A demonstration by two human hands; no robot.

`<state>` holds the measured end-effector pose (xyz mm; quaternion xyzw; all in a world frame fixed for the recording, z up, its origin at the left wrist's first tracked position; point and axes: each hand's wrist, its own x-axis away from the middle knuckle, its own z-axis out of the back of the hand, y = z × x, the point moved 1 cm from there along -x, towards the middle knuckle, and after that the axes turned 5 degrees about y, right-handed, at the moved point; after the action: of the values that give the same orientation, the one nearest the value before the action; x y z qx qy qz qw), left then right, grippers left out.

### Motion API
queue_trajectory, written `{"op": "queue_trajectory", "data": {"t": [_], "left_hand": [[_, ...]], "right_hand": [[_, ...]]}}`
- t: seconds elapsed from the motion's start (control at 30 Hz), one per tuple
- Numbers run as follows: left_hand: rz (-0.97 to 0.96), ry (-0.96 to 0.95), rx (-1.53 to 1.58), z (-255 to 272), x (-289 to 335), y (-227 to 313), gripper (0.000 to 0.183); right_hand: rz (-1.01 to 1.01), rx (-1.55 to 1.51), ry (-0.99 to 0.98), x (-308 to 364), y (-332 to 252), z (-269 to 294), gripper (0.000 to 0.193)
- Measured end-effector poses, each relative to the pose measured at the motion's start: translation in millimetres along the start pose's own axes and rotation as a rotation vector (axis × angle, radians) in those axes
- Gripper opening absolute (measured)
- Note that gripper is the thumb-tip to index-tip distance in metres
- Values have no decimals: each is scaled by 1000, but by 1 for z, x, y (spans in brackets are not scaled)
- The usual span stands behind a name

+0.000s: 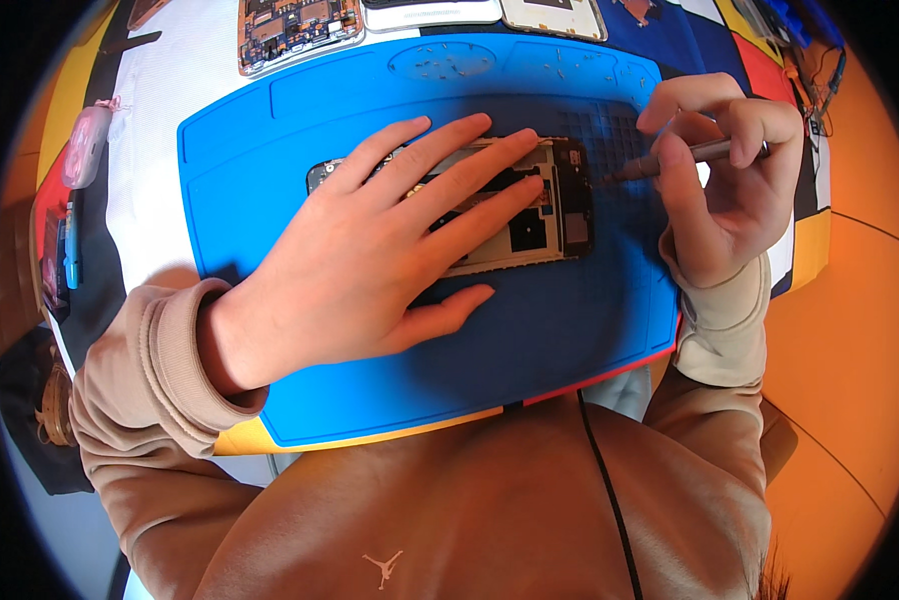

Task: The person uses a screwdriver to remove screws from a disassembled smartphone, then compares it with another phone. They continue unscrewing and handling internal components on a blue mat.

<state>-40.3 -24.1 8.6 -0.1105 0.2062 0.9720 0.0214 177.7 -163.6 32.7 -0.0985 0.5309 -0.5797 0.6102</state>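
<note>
A disassembled phone [575, 200], its inner frame exposed, lies sideways on a blue work mat [300, 400]. Across its left and middle parts rests my left hand [380, 230], flat with fingers spread, hiding much of the phone. My right hand [735, 170] is closed around a slim grey screwdriver [705, 152] just right of the phone. The screwdriver points left, and its tip is dim over the mat's small grid of compartments [610, 125], near the phone's right end. Whether the tip touches anything I cannot tell.
Small screws lie in the mat's oval recess [442, 62]. Beyond the mat are an opened device with a circuit board [300, 35], a white phone part [430, 14] and a pale panel [555, 18]. A pink case [87, 147] and a blue item [72, 245] sit at far left.
</note>
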Motion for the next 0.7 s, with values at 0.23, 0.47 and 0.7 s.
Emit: {"op": "queue_trajectory", "data": {"t": [0.23, 0.47, 0.7], "left_hand": [[-2, 5, 3, 1, 0, 0, 74], [-6, 13, 6, 0, 0, -1, 73], [-1, 4, 1, 0, 0, 0, 73]], "right_hand": [[-2, 50, -3, -1, -1, -1, 34], [104, 237, -60, -8, -9, -5, 39], [161, 216, -167, -13, -8, 3, 46]]}}
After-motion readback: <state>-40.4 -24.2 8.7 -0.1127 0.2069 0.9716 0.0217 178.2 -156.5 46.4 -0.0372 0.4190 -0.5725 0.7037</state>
